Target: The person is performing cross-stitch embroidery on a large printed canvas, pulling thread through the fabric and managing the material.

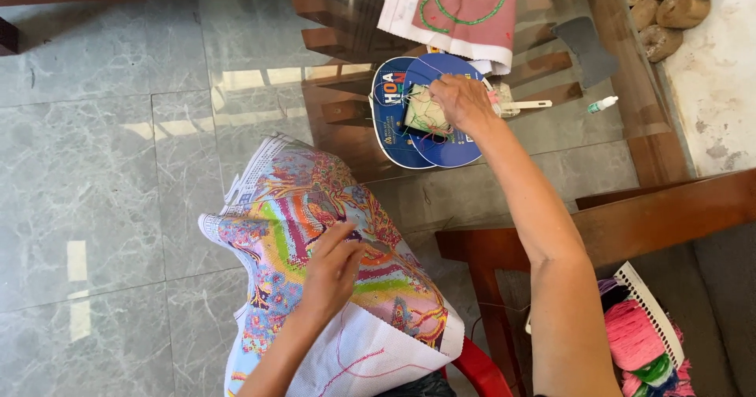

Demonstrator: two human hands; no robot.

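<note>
A colourful cross-stitch canvas (299, 216) lies over my lap, its white edge hanging toward me. My left hand (331, 271) rests on it and pinches the cloth near its middle. My right hand (461, 102) reaches out over the glass table and closes on a pale green bundle of thread (424, 112). That bundle sits on two round blue hand fans (394, 129) lying on the glass.
Another embroidery cloth (461, 7) with a green pattern lies further back on the glass table (260, 58). A small white bottle (602, 105) and a grey piece (587, 46) lie to the right. Pink and green yarn skeins (638, 342) rest beside me on a wooden-armed seat (669, 208).
</note>
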